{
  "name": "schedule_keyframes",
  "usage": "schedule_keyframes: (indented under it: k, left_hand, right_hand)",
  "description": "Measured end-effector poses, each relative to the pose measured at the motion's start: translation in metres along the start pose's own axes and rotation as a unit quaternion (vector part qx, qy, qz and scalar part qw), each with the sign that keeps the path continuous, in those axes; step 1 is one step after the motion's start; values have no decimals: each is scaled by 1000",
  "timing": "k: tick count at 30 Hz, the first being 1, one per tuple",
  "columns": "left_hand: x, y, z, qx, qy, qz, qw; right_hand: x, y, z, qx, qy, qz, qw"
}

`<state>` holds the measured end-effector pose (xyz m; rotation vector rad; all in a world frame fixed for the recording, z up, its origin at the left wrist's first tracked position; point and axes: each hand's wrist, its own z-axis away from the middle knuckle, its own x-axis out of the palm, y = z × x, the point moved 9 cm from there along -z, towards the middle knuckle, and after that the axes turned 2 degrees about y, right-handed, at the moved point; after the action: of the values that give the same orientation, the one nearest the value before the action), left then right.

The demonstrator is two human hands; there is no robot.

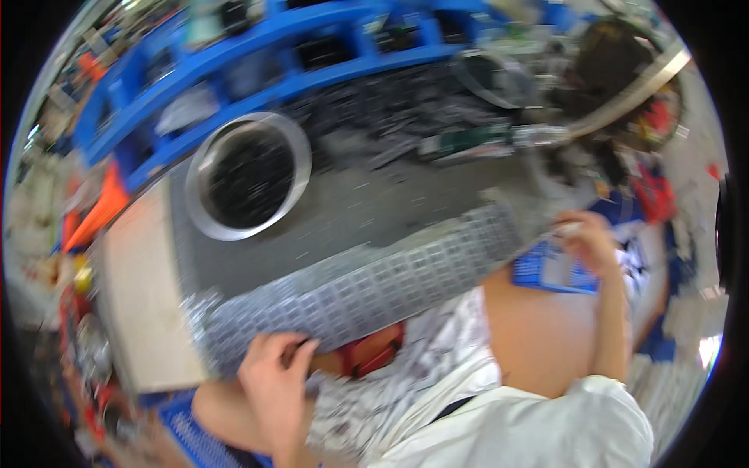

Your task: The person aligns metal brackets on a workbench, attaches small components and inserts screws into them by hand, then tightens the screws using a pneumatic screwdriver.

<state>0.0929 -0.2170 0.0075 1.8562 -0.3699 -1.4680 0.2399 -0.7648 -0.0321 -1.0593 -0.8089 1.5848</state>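
Note:
My left hand (277, 378) is at the near edge of the worktable, its fingers curled and pinched around a small dark piece (292, 352) whose kind I cannot make out. Beside it runs a long grey strip with a grid pattern (367, 292), lying along the table's front edge above my lap. My right hand (591, 242) is off the strip's right end, closed in a pinch at a small pale thing (568, 229) that is too blurred to name. A round metal-rimmed bowl (204, 217) full of small dark pieces stands on the dark table mat (343, 210).
A blue rack of bins (257, 87) spans the back. Many dark pieces (359, 109) lie before it. A green-bodied tool (472, 140) with a pale hose (632, 90) lies at the back right, near another metal ring (491, 78). A blue tray (538, 269) sits below my right hand.

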Motion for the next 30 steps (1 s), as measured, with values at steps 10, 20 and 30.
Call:
schedule_keyframes:
  k: [10,20,30]
  left_hand:
    - [-1,-40,-2,-33,-24,41,998]
    - [-13,-56,11,-195,-41,472,859]
    - [-3,-52,31,-264,-80,355,893]
  right_hand:
    - [317,-55,112,52,-411,-20,910]
    - [373,-102,78,-235,-315,184,901]
    - [420,-100,88,-359,-320,265,835]
